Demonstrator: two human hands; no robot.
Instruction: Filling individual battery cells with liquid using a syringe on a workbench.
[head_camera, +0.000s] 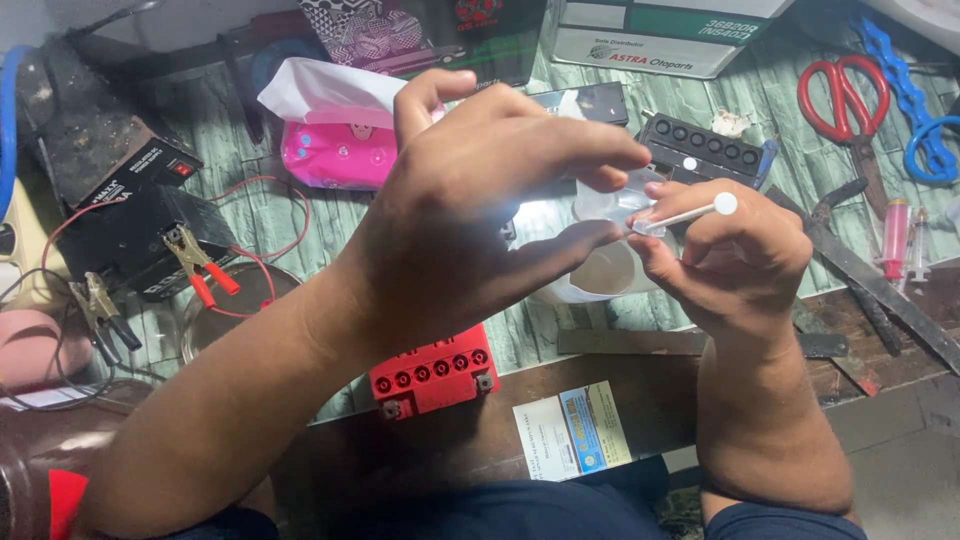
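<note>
Right hand (735, 255) pinches a white-capped stick (690, 214); left hand (470, 215) pinches a small clear part (612, 205) just above a white cup (600, 270). Best to keep both grips tight and work over that cup.

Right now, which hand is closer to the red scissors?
The right hand. It sits just below and to the left of the red scissors, while the left hand is farther left, near the table's middle.

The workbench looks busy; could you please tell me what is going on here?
A person works with both bare hands over a cluttered bench. The right hand pinches a thin white stick with a round end, while the left hand reaches across to a small clear plastic piece between the fingers. A red battery lies below, red scissors at top right.
</note>
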